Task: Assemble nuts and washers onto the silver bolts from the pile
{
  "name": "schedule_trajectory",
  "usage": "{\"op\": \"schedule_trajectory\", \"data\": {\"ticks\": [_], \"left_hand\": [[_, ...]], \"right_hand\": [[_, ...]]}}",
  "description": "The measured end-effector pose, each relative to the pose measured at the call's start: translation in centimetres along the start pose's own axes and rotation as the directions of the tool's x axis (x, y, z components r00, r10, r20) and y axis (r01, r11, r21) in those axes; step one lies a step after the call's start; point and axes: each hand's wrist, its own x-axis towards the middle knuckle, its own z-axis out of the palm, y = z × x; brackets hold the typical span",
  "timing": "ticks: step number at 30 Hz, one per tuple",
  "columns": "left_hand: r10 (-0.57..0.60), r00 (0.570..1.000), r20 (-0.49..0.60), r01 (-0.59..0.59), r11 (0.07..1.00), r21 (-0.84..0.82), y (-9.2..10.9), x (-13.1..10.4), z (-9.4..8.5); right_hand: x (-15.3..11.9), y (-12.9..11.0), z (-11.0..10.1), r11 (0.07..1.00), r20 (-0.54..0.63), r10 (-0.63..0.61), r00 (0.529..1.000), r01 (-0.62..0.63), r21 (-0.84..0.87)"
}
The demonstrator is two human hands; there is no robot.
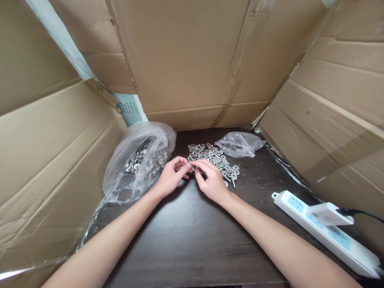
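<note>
Between my hands, just in front of a loose pile of silver bolts, nuts and washers point(223, 162), a small silver metal fastener point(193, 169) is pinched at the fingertips. My left hand point(174, 176) grips it from the left, thumb and index finger together. From the right, my right hand point(211, 182) closes its thumb and fingers on the same fastener. Fingers cover most of the piece, so its exact kind is hidden. Part of the pile lies behind my right hand.
A clear plastic bag point(141, 140) holding more metal fasteners stands at left. Another crumpled clear bag point(241, 144) lies behind the pile. At right is a white power strip point(318, 236) with a plugged-in adapter point(328, 214). Cardboard walls point(192, 60) enclose the dark tabletop point(180, 248).
</note>
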Motion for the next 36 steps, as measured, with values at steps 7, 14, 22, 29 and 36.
{"op": "schedule_trajectory", "data": {"ticks": [7,14,22,29,36], "left_hand": [[0.01,0.989,-0.151,-0.003,0.999,0.041,-0.34,0.17,-0.12],[-0.035,0.997,-0.066,0.038,0.999,0.036,-0.76,0.18,-0.28],[-0.008,1.0,-0.028,0.01,0.998,0.067,-0.59,0.0,-0.12],[0.05,0.998,-0.037,-0.045,0.991,0.123,-0.92,-0.07,-0.08],[0.041,0.999,0.036,-0.045,0.99,0.135,-0.53,-0.29,-0.07]], "right_hand": [[0.09,-0.53,-0.13,0.999,-0.103,-0.003,0.995,0.0,-0.037],[0.08,-0.58,-0.06,0.999,-0.114,0.002,0.993,-0.007,-0.045],[0.02,-0.4,-0.13,0.998,-0.112,0.058,0.992,-0.06,-0.018],[-0.1,-0.34,0.12,0.998,-0.126,0.055,0.991,-0.051,0.034],[-0.11,-0.04,-0.04,0.994,-0.158,-0.085,0.984,0.072,-0.088]]}}
